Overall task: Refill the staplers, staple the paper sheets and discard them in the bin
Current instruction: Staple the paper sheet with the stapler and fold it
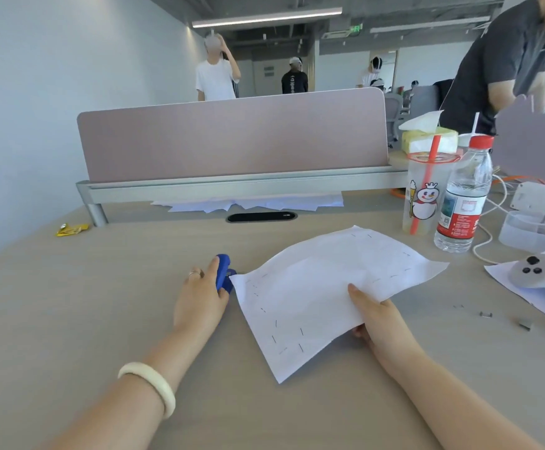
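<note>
On the pale wood-grain counter point(70, 319), the left hand point(199, 302) wraps around a small blue stapler point(224, 274), index finger lying along its top and thumb against its near end, the stapler's mouth meeting the left edge of the paper sheets point(323, 287). A ring sits on one finger of that hand and a cream bangle point(149, 386) circles the wrist. The right hand point(378, 319) pinches the near right edge of the sheets, thumb on top and fingers beneath, so that side is lifted slightly off the counter while the rest lies spread between the two hands. The sheets already carry many short dark staples scattered along their edges. To the right, well apart from the sheets, stand a clear plastic cup point(425, 196) with a red straw and a cartoon figure, and just beside it a water bottle point(462, 196) with a red cap and label. Further right lie a white game-style controller point(537, 271) on another sheet, a few loose staple strips point(524, 325), and a clear plastic container point(534, 230). A yellow wrapper point(71, 229) rests far left near the divider's leg. More crumpled paper point(248, 203) is tucked under the pinkish divider panel point(232, 138) at the back of the counter. Other people stand beyond the panel.
</note>
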Demonstrator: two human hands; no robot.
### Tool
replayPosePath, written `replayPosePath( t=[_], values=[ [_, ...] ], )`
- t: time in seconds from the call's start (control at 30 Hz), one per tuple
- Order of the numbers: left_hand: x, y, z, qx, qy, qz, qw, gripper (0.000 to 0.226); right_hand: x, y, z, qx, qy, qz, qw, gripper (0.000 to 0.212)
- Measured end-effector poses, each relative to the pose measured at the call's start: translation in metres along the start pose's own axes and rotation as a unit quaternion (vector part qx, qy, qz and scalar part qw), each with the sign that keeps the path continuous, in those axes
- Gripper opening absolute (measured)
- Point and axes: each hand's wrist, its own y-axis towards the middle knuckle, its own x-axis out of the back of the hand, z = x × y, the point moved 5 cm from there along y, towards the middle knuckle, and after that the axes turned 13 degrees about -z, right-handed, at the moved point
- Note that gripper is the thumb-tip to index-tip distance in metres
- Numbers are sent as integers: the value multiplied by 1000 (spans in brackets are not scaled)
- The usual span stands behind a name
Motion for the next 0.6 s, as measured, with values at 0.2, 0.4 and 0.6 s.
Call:
replayPosePath(
  t=[0.2, 0.4, 0.6],
  values=[
    [-21, 9, -13, 36, -15, 17, 999, 68, 10, 10, -1, -26, 34, -15, 999, 22],
    [8, -60, -68, -340, -134, 118, 923, 87, 9, 16, -2, -40, 119, 19, 992, 28],
    [11, -68, -73, -331, -218, 120, 910, 56, 4, 7, 3, -72, 84, 63, 992, 30]
  ],
)
